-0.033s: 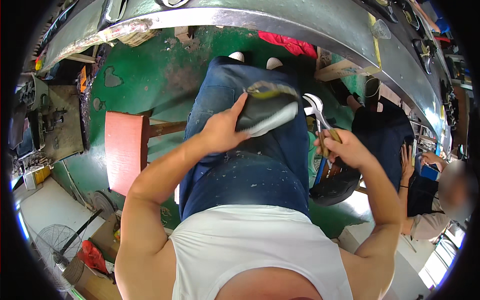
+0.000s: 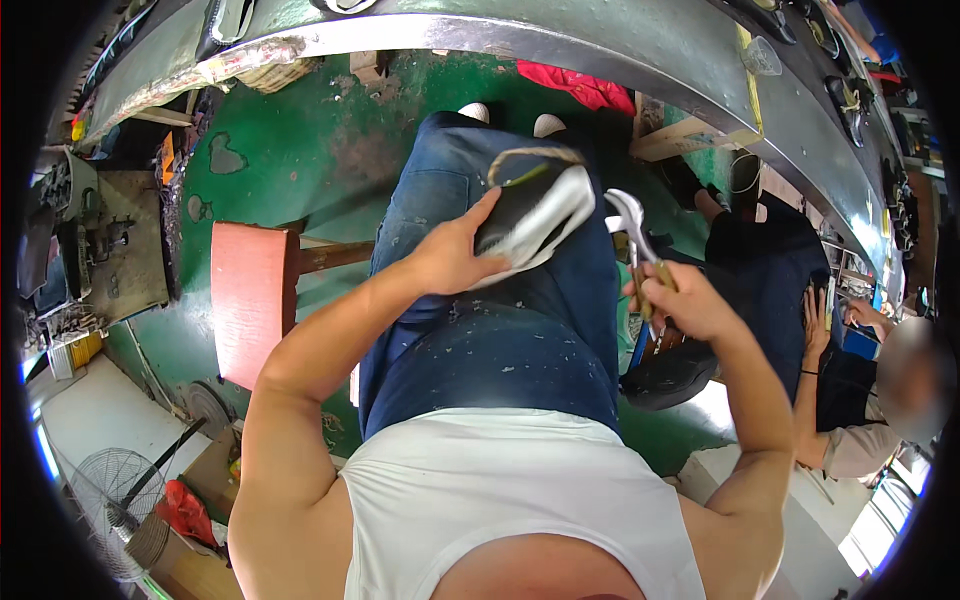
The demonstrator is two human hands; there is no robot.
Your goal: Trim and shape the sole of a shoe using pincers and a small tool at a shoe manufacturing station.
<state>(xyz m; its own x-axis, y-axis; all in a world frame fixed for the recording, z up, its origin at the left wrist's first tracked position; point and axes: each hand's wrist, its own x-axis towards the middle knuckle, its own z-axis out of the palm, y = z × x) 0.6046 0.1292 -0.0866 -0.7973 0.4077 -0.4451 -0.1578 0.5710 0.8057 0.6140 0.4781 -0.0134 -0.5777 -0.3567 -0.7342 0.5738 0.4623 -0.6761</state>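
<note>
My left hand (image 2: 456, 250) is closed on a black shoe upper (image 2: 525, 205), which I hold tilted above my lap. The upper has a pale, ruffled lower edge, and its white underside (image 2: 545, 225) faces partly toward me; motion blurs it. A light cord loop stands out at its far end. In my right hand (image 2: 680, 300) is a pair of lasting pincers (image 2: 630, 212), gripped by its brownish handles. Its curved metal jaws point away from me, just right of the upper and apart from it. Dark blue work trousers or an apron (image 2: 490, 350) cover my lap.
A long metal-edged bench (image 2: 450, 38) curves across the far side, with several shoes on it. Left of me stands a reddish padded seat (image 2: 252, 300). At right a co-worker's hand (image 2: 815, 320) is near dark cloth. A fan (image 2: 115, 510) is at lower left.
My left hand has turned the shoe upper, so more of its white underside shows. The pincers have shifted slightly in my right hand's grip.
</note>
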